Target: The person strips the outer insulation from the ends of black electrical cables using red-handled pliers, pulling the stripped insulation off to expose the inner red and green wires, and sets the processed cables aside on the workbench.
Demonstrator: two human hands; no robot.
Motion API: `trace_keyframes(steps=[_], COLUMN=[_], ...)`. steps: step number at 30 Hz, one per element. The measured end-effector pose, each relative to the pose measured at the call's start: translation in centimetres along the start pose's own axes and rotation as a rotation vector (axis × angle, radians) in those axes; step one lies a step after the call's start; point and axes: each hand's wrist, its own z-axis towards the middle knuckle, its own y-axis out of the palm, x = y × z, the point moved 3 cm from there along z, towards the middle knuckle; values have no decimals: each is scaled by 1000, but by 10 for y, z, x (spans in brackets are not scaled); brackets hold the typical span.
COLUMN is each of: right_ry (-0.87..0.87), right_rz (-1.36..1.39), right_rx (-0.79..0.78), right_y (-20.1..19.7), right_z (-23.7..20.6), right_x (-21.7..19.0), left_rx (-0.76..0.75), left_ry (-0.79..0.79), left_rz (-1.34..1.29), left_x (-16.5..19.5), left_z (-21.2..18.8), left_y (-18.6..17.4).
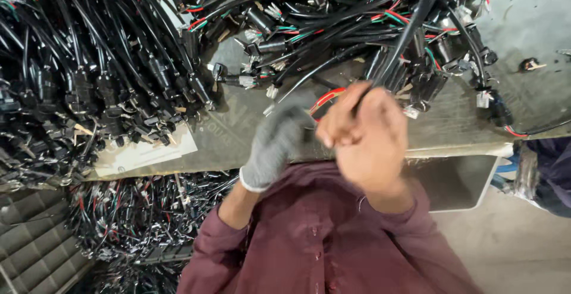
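At centre of the head view, a thick black cable ran down from the tangle at top right into the right hand, w/ red wires showing just left of the grip. Right hand was bare, curled into a loose fist, thumb and fingers pinched on the cable's lower end. Left hand wore a grey knit glove, sat just beside the right, touching it or nearly so; its fingers were bent toward the same cable end and the red wires, but blur made it impossible to tell whether they were clamped on anything. Both forearms came out of dark maroon sleeves at bottom centre. Behind the hands lay a grey worktable, its near edge running across the middle of the frame. On it, top centre to right, a loose heap of black harnesses w/ red, green and white leads and small white plugs. At left, a denser pile of black connectors covered that end of the table, partly over a white paper sheet. Below the table edge at lower left, more wire bundles sat in a heap, next to a dark ribbed crate. Bare concrete floor showed at lower right.
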Motion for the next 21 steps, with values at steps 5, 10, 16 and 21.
trace_keyframes(steps=[5, 10, 16, 21], right_ry=[-366, -572, -484, -622], right_rz=[-90, -876, -1030, -903], right_rx=[-580, -393, -277, -100], right_y=[29, 10, 3, -27], right_z=[-28, -26, -2, 9], right_x=[-56, -51, -15, -71], left_rx=[15, 135, 6, -76], left_ry=[-541, 65, 162, 62], left_rz=[-371, 414, -270, -22], left_x=[-5, 48, 63, 73], left_z=[4, 10, 6, 12], left_y=[4, -25, -3, 10])
